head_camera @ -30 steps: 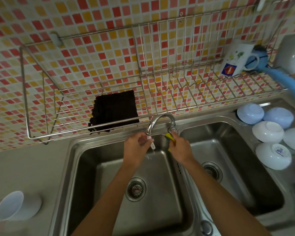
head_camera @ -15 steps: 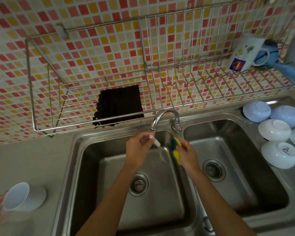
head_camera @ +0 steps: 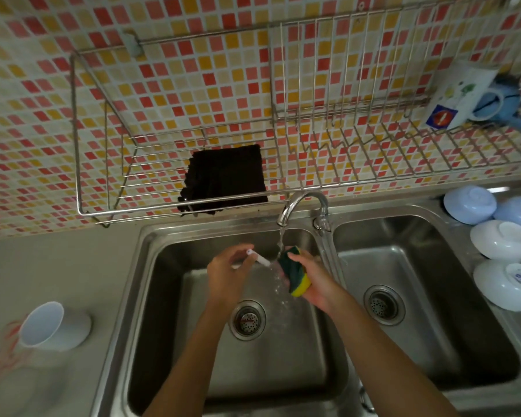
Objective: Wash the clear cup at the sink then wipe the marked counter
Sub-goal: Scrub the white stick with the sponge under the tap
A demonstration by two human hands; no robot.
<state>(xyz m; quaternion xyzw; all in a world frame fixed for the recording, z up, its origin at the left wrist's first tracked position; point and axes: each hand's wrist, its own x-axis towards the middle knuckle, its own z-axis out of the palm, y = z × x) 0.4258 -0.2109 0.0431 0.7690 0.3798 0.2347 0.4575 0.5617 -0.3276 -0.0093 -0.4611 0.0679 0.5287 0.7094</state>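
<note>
Over the left sink basin (head_camera: 163, 296), my left hand (head_camera: 226, 278) pinches a small white tube (head_camera: 257, 257) beside the water stream. My right hand (head_camera: 316, 285) grips a green and yellow sponge (head_camera: 295, 275) held under the water running from the tap (head_camera: 301, 206). A pale translucent cup (head_camera: 54, 326) lies on its side on the grey counter (head_camera: 57, 266) at the left, apart from both hands. Blurred red marks (head_camera: 5, 352) show on the counter at the lower left, next to the cup.
A black cloth (head_camera: 226, 179) hangs in the wire rack (head_camera: 103, 212) on the tiled wall above the sink. A white mug (head_camera: 460, 94) rests at the rack's right end. Several upturned bowls (head_camera: 500, 239) sit right of the right basin (head_camera: 433, 326).
Both hands came down from the tap into the left basin. Water now runs, and the sponge sits under the stream. The view shifted slightly down and left.
</note>
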